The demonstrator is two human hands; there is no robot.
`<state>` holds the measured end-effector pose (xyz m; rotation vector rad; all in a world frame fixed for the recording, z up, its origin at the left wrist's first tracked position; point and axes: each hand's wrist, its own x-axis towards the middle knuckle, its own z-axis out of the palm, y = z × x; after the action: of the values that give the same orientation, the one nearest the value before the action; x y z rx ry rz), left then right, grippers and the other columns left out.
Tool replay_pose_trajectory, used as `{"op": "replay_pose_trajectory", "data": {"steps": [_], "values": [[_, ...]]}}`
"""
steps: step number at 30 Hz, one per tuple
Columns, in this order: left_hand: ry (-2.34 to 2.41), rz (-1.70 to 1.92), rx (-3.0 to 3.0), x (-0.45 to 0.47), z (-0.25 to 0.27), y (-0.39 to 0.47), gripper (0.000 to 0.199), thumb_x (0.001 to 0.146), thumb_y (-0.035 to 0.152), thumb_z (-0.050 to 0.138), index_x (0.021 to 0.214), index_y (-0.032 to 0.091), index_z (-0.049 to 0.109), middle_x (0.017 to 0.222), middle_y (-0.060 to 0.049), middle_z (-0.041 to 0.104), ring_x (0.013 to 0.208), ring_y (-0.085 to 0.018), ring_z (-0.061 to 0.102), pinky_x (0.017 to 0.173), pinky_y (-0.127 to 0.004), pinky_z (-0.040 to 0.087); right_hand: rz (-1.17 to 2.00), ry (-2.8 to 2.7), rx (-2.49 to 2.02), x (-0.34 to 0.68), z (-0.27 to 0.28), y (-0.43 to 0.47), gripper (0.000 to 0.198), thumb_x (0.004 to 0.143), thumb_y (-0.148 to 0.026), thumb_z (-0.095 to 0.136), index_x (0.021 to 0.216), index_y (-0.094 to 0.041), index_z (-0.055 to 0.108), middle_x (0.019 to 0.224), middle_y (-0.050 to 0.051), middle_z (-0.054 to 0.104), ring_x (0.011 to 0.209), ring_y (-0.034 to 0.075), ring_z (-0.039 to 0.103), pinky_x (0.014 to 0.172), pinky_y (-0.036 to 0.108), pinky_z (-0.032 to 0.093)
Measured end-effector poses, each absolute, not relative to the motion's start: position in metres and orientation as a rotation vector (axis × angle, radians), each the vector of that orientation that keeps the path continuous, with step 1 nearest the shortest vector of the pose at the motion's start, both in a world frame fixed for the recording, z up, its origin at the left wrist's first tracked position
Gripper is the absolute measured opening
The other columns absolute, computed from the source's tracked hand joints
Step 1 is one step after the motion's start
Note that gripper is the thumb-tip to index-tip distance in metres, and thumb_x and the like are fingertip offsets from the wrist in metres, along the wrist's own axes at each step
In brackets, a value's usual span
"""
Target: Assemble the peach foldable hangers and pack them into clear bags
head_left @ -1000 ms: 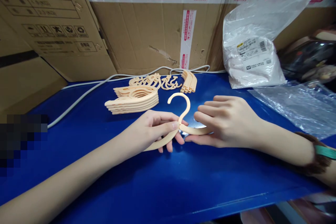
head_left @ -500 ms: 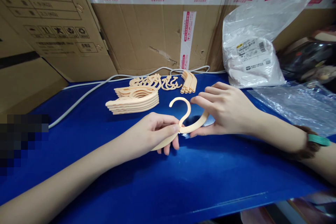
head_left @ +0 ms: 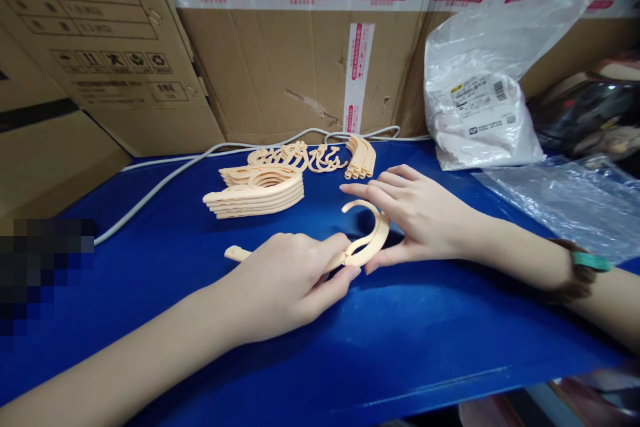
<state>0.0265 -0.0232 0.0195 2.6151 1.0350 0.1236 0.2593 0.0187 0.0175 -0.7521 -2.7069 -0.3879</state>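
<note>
A cream plastic folding hanger (head_left: 371,250) is held between my two hands, just above the blue table. My left hand (head_left: 287,277) grips it palm down, thumb and fingers pinching near the centre joint, while one arm's end pokes out on the far side. My right hand (head_left: 423,213) curves around the other arm beside the hook, its thumb below and index finger stretched out over the hook; its inner fingertips are partly hidden. Farther back lie a stack of cream hangers (head_left: 255,203), loose hooks (head_left: 325,160) and a bundle of curved arm pieces (head_left: 361,159).
Cardboard boxes (head_left: 280,67) wall off the back and left. A white cable (head_left: 165,187) runs along the rear of the blue table (head_left: 320,367). At the right stand a white plastic bag (head_left: 480,107) and a flat clear plastic sheet (head_left: 575,200).
My left hand has turned over to palm down on the hanger. The hook has shifted right and lower, lying closer to the right arm. My right index finger has stretched out leftward.
</note>
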Motion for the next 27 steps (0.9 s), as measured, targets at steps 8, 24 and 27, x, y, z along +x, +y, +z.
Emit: {"op": "replay_pose_trajectory", "data": {"steps": [8, 24, 27], "values": [[0.968, 0.133, 2.671, 0.025, 0.015, -0.021, 0.023, 0.098, 0.035, 0.035, 0.085, 0.021, 0.048, 0.063, 0.002, 0.054, 0.052, -0.015, 0.049, 0.051, -0.028, 0.018, -0.329, -2.713, -0.716, 0.258, 0.018, 0.018, 0.080, 0.084, -0.072, 0.050, 0.135, -0.010, 0.050, 0.116, 0.016, 0.064, 0.103, 0.028, 0.057, 0.092, 0.042, 0.038], [1.177, 0.303, 2.597, 0.027, 0.014, -0.021, 0.026, 0.096, 0.035, 0.033, 0.075, 0.021, 0.039, 0.061, 0.003, 0.052, 0.051, -0.015, 0.048, 0.052, -0.027, 0.022, -0.472, -2.614, -0.659, 0.254, 0.023, 0.007, 0.040, 0.098, -0.045, 0.048, 0.115, -0.013, 0.065, 0.084, 0.007, 0.070, 0.077, 0.019, 0.058, 0.083, 0.037, 0.036], [1.217, 0.305, 2.602, 0.027, 0.016, -0.020, 0.026, 0.096, 0.034, 0.034, 0.075, 0.021, 0.040, 0.063, 0.002, 0.054, 0.053, -0.015, 0.050, 0.053, -0.027, 0.024, -0.344, -2.651, -0.651, 0.253, 0.022, 0.008, 0.030, 0.099, -0.036, 0.046, 0.108, -0.015, 0.066, 0.088, 0.006, 0.071, 0.078, 0.018, 0.057, 0.083, 0.036, 0.035]]}}
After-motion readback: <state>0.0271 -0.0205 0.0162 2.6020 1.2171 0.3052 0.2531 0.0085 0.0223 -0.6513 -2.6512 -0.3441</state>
